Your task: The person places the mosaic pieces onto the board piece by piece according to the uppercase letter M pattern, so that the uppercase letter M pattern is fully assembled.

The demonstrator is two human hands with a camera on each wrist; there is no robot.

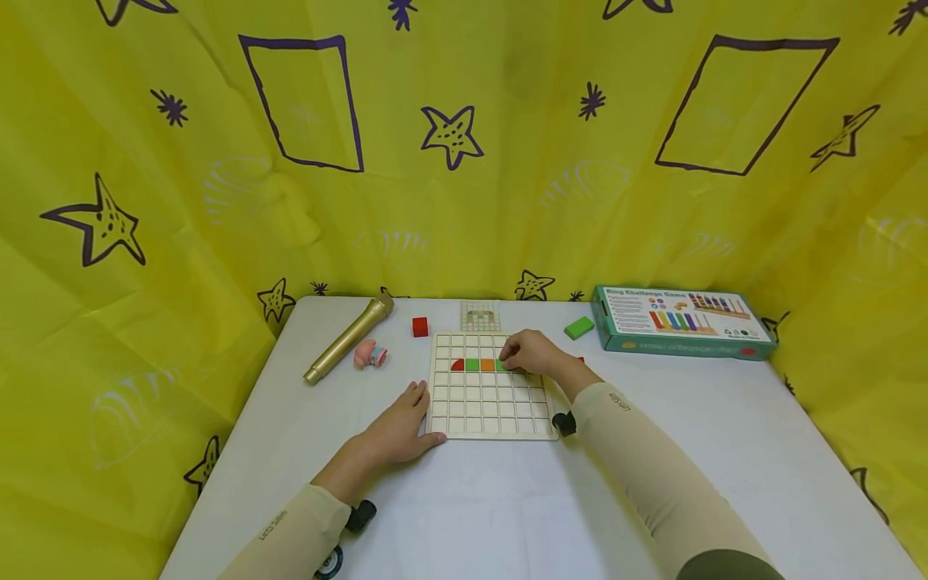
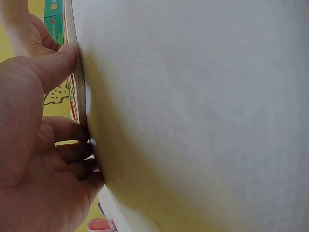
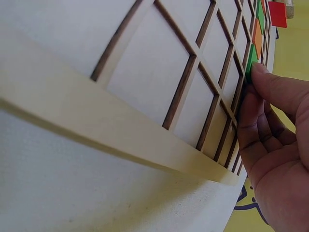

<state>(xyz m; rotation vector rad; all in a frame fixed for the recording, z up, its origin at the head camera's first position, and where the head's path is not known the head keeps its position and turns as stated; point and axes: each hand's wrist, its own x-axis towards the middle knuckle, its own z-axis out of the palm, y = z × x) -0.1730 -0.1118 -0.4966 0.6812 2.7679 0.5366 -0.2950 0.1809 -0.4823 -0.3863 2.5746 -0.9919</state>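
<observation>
A pale wooden grid board (image 1: pixel 495 409) lies on the white table. Across one of its rows run a red rounded tile (image 1: pixel 457 366), a green square tile (image 1: pixel 473 365), an orange tile (image 1: pixel 488 366) and another green tile (image 1: pixel 500 366) at the right end. My right hand (image 1: pixel 535 353) pinches that last green tile (image 3: pixel 251 60) between thumb and fingertips, at its cell. My left hand (image 1: pixel 397 427) rests at the board's near left corner, fingers extended along the left edge and thumb against the front edge. Just behind the board is a small patterned grid card (image 1: pixel 480 316).
To the left lie a gold microphone (image 1: pixel 348 338), a pink toy figure (image 1: pixel 370 354) and a red block (image 1: pixel 420 327). A green block (image 1: pixel 579 327) and a Ring Challenge Game box (image 1: pixel 681 322) sit at the back right. Yellow curtain (image 1: pixel 449 217) surrounds the table.
</observation>
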